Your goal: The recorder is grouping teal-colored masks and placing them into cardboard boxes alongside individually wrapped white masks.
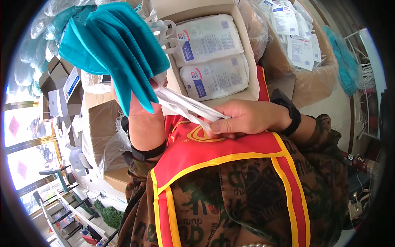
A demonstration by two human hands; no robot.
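Note:
A bunch of teal folded face masks (119, 49) hangs fanned out at the upper left. My left hand (144, 119) is under them, its fingers mostly hidden behind the masks as it holds them up. From the masks, white ear loops (181, 101) stretch taut to the right. Their far ends are pinched between thumb and fingers of my right hand (251, 117), in front of my red apron (201, 148). Just beyond both hands stands an open carton (189, 8) with two white printed packs (210, 39) lying flat in it.
At the right is a plastic-lined box (325, 78) full of small white packets (302, 49). Teal material (341, 57) lies beyond it. Another carton (103, 136) stands left of my left arm. Clear bags and loose boxes (61, 82) are piled at the far left.

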